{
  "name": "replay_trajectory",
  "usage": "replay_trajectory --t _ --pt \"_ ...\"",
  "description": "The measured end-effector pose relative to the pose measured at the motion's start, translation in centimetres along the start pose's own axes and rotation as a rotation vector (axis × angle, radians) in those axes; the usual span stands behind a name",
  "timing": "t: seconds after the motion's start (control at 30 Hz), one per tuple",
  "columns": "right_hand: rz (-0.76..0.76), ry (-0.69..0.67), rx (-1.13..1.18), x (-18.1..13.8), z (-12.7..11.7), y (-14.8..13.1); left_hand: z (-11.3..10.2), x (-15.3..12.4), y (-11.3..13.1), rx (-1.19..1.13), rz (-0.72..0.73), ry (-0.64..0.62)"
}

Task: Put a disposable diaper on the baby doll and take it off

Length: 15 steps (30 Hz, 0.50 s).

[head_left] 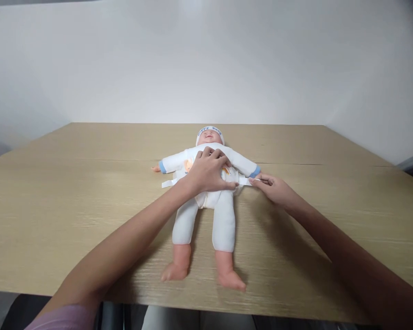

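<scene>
A baby doll [223,227] in white clothes with blue cuffs lies on its back, head away from me and bare feet toward me. A white diaper [208,200] is around its hips. My left hand [209,172] lies across the doll's belly and the top of the diaper, fingers spread, covering much of the printed shirt. Pinched between the thumb and fingers of my right hand [271,187] is the diaper's tab [245,181], stretched out sideways by the doll's blue cuff. On the opposite side, a second tab [168,184] sticks out loose.
The doll lies on a wide wooden table [89,220] with a seam running across it. Beyond the far edge is a pale wall [206,64]. My legs [199,318] are under the near edge.
</scene>
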State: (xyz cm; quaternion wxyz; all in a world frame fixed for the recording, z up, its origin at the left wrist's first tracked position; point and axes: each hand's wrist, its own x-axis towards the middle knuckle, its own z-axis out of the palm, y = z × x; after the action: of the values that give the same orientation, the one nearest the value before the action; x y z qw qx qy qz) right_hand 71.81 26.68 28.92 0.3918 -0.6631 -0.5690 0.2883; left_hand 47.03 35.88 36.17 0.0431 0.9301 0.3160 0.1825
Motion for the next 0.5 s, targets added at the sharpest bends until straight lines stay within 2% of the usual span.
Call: replay_trajectory --t 0.07,0.17,0.33,0.5 --pt "0.017 -0.024 0.088 -0.2 -0.5 -0.7 0.0 -0.1 0.1 -0.01 0.0 -0.004" --pt "-0.016 -0.028 0.075 0.0 -0.1 -2.7 0.0 -0.1 0.1 -0.021 0.003 -0.002" --pt "-0.076 0.007 -0.065 2.4 2.6 -6.5 0.5 0.1 -0.1 -0.008 0.034 0.022" --pt "-0.093 -0.011 -0.046 3.4 4.9 -7.1 0.7 0.2 -0.2 -0.021 0.03 0.039"
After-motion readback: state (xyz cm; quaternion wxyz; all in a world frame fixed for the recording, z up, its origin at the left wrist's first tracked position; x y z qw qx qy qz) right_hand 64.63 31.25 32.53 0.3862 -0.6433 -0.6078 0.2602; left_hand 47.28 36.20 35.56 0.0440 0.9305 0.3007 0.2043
